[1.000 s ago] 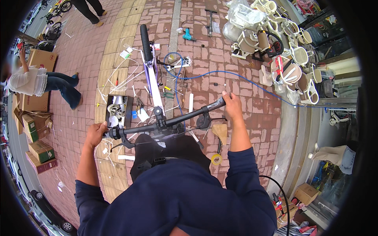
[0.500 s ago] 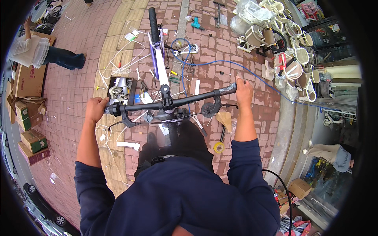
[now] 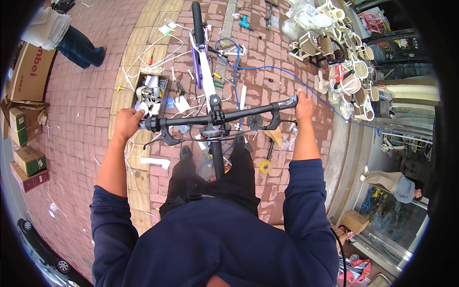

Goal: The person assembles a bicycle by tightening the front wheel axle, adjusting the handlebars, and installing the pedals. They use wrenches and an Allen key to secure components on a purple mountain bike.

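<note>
The handlebar (image 3: 224,116) is black, with a grey wrap at its right end. The front tyre (image 3: 197,21) is black; the frame tube (image 3: 206,76) behind it is white with purple trim. The hose (image 3: 248,67) on the ground is blue. The tape roll (image 3: 266,166) is yellow. The pavement (image 3: 86,105) is reddish-brown brick in a rectangular grid, crossed by a band of tan paving (image 3: 138,48). The sleeves (image 3: 306,210) are navy blue, the trousers (image 3: 201,174) are black. The boxes (image 3: 26,158) at the left are brown cardboard. The seats (image 3: 344,71) stacked at the upper right are cream and white.
</note>
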Tool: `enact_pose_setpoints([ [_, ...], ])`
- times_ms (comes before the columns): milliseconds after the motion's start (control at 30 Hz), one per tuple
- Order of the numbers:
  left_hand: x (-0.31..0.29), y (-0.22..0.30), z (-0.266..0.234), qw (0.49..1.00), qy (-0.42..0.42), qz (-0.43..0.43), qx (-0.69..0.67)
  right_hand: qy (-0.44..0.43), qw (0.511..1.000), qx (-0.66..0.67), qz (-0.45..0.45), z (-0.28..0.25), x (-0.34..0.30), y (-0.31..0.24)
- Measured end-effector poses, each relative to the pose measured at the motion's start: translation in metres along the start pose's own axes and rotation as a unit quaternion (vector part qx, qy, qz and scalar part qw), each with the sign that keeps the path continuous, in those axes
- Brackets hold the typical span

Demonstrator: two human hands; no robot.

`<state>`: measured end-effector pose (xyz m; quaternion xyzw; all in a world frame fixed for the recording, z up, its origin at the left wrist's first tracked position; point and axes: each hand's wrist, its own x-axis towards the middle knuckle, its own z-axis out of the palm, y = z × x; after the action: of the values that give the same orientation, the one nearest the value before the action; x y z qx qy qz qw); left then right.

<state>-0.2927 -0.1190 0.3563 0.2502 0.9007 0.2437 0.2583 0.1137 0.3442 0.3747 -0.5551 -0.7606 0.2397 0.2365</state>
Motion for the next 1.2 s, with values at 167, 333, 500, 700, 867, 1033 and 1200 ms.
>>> enact_pose_setpoints([
  [167,-0.023,-0.005,0.005,0.999,0.031,-0.003,-0.022,0.003,0.999,0.000,-0.047,0.011,0.006,0.020],
  [333,-0.024,-0.001,0.013,0.998,0.056,-0.006,-0.008,-0.018,0.988,-0.062,-0.138,0.011,0.017,0.048],
  [500,-0.027,0.003,0.028,0.997,0.072,-0.004,-0.023,-0.028,0.976,-0.100,-0.193,0.002,0.024,0.064],
  [700,-0.021,-0.001,0.041,0.993,0.099,0.054,0.020,-0.039,0.977,-0.058,-0.201,-0.008,0.030,0.072],
  [867,-0.016,0.000,0.043,0.991,0.102,0.080,0.028,-0.049,0.983,0.002,-0.174,-0.005,0.038,0.084],
  [1033,-0.011,0.029,0.035,0.995,0.090,0.037,-0.022,-0.017,0.969,-0.072,-0.236,0.011,0.063,0.100],
  [1200,0.018,0.052,0.022,0.995,0.098,0.009,0.010,-0.035,0.986,-0.004,-0.163,0.040,0.106,0.101],
])
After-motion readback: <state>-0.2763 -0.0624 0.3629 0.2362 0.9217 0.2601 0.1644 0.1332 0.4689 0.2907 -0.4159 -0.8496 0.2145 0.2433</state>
